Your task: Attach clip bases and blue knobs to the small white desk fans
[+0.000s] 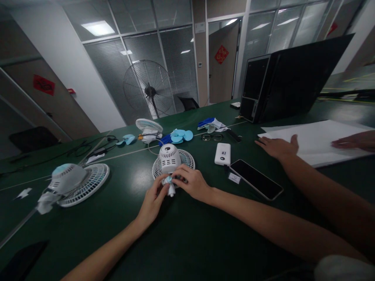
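A small white desk fan (170, 159) lies face down on its round grille (190, 157) in the middle of the table. Its white neck joint (171, 191), with a light-blue knob (168, 179), points towards me. My left hand (152, 198) is closed around the left side of this joint, thumb and fingers pinching it. From the right, my right hand (193, 183) has its fingertips closed at the knob. Something dark shows under its curled fingers, too small to make out.
Another face-down fan (72, 181) lies left; a third fan (149, 130) stands behind, near light-blue blades (181, 136). To the right are a white power bank (222, 154), a phone (256, 179) and glasses (211, 137). Another person's hands (279, 148) rest on white sheets (316, 136).
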Action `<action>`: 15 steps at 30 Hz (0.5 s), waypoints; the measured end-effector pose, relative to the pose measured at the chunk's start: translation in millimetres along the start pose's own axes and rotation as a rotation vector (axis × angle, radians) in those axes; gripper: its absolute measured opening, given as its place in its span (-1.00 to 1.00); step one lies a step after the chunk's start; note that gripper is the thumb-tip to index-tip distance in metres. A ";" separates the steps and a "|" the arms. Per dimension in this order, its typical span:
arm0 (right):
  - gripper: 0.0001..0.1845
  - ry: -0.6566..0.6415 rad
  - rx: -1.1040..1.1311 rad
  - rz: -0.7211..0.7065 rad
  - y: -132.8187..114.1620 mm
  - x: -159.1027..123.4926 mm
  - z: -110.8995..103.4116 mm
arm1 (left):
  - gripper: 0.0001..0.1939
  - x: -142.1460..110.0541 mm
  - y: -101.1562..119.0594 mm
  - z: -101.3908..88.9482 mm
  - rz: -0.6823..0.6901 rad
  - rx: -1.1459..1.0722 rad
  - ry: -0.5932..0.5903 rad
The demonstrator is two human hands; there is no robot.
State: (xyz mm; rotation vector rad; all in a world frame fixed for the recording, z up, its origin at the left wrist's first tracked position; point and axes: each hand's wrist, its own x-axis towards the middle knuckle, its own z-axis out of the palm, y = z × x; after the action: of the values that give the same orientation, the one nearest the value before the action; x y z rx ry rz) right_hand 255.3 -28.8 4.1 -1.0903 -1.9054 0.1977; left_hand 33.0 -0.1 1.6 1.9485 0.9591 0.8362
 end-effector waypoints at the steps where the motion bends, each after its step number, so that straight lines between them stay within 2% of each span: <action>1: -0.82 0.008 0.004 0.028 -1.8 1.1 2.7 | -0.56 0.0 0.0 0.1 0.000 0.004 0.001; 3: -0.79 0.018 0.006 0.089 -5.4 2.8 10.3 | -0.56 -0.1 0.0 0.2 0.002 0.013 0.005; 5: -0.67 0.012 0.007 0.137 -9.0 3.4 17.6 | -0.56 -0.1 -0.2 0.2 0.008 0.022 0.008; 8: -0.60 -0.003 0.001 0.150 -12.0 1.7 18.3 | -0.56 -0.1 -0.8 0.3 0.020 0.027 0.005; 11: -0.85 -0.026 -0.009 0.085 -8.8 -1.4 4.5 | -0.58 0.1 -1.4 0.4 0.022 0.022 0.006; 14: -0.61 -0.139 -0.060 -0.094 -1.9 -2.6 -9.3 | -0.58 0.4 -1.8 0.0 0.020 0.014 0.000; 15: -0.60 -0.144 -0.085 -0.132 -0.3 -2.0 -11.3 | -0.59 0.5 -1.7 -0.3 0.019 0.014 -0.002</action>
State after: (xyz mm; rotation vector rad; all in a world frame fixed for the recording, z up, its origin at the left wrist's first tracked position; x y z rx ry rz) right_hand 264.1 -33.6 9.6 -1.0254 -2.1232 0.1243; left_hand 32.5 1.1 0.4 1.9729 0.9482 0.8401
